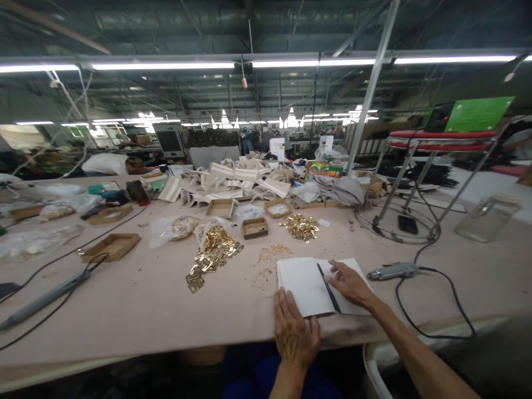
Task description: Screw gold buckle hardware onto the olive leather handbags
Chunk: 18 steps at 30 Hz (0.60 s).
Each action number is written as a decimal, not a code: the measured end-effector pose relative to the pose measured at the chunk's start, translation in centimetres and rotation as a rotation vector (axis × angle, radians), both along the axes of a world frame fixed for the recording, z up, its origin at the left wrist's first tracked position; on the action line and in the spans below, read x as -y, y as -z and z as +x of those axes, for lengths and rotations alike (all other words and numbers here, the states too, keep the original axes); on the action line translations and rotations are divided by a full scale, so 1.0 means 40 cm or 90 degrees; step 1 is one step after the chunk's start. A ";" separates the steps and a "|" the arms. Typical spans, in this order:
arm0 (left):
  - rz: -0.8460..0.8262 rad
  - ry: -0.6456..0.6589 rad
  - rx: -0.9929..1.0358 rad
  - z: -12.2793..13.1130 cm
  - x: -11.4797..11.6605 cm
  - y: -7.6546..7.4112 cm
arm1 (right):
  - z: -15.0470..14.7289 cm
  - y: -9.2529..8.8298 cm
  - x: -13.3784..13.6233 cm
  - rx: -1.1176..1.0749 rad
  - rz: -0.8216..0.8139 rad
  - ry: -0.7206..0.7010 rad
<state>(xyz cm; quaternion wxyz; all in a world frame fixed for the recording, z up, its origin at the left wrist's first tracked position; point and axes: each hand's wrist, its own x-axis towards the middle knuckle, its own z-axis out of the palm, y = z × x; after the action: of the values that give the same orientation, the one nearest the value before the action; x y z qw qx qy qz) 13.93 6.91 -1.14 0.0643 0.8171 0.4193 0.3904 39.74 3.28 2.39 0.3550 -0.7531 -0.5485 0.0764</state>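
An open notebook [297,280] with blank-looking white pages lies on the cloth-covered table in front of me. A dark pen [328,288] rests slantwise along its fold. My left hand [294,332] lies at the notebook's lower left edge, fingers stretched over the corner of the page. Over the right page is my right hand [347,281], its thumb and fingers apart, just right of the pen; whether it touches the paper I cannot tell. Beyond the notebook are small gold-coloured bits [274,252], a pile of gold metal pieces [301,227] and a larger spill of gold buckle-like pieces [214,252].
A corded grey hand tool [393,271] lies right of the notebook, another [45,299] far left. Cardboard trays [114,247] and plastic bags [172,230] stand about. Fabric strips [233,180] are heaped behind. A red-topped stool [440,141] and glass jar [488,219] are at right.
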 end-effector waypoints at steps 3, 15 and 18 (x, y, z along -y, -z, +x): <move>-0.009 0.006 0.011 -0.006 -0.001 -0.008 | -0.047 -0.039 0.047 -0.015 -0.014 -0.090; -0.042 0.053 0.033 -0.027 -0.013 -0.001 | -0.106 0.088 0.118 0.037 0.074 -0.067; -0.062 0.050 0.027 -0.027 -0.013 -0.008 | -0.104 0.080 0.122 0.029 0.088 -0.070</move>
<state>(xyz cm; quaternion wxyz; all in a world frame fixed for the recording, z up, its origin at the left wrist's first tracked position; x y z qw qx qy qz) 12.86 7.44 -0.82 0.1279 0.8205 0.4038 0.3839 35.58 -1.59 -0.83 0.3885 -0.6972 -0.6011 0.0408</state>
